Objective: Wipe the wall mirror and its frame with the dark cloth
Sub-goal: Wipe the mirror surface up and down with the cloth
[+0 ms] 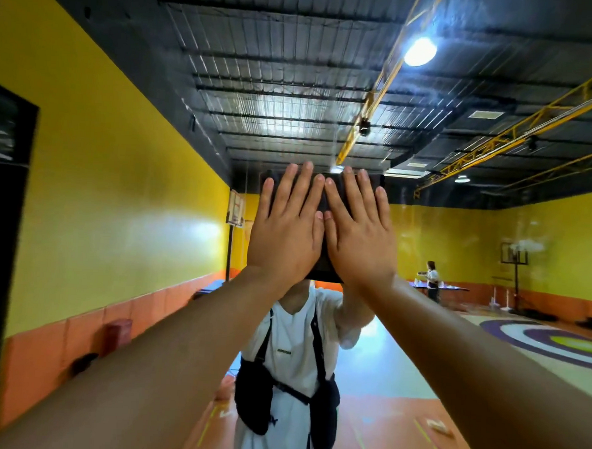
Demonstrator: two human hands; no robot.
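Head view: 2 bare arms reach forward. The left hand (pixel 284 234) and right hand (pixel 360 238) lie side by side, flat on a folded dark cloth (pixel 324 272), pressing it against the wall mirror (pixel 401 350). Each grip is released, with fingers straight and spread over the cloth and none curled round it. Below the cloth, the glass reflects a white T-shirt (pixel 294 334) with black chest straps, in a yellow-walled gym.

Seemingly a sports hall: basketball hoops (pixel 235 208), painted court floor (pixel 535 334).
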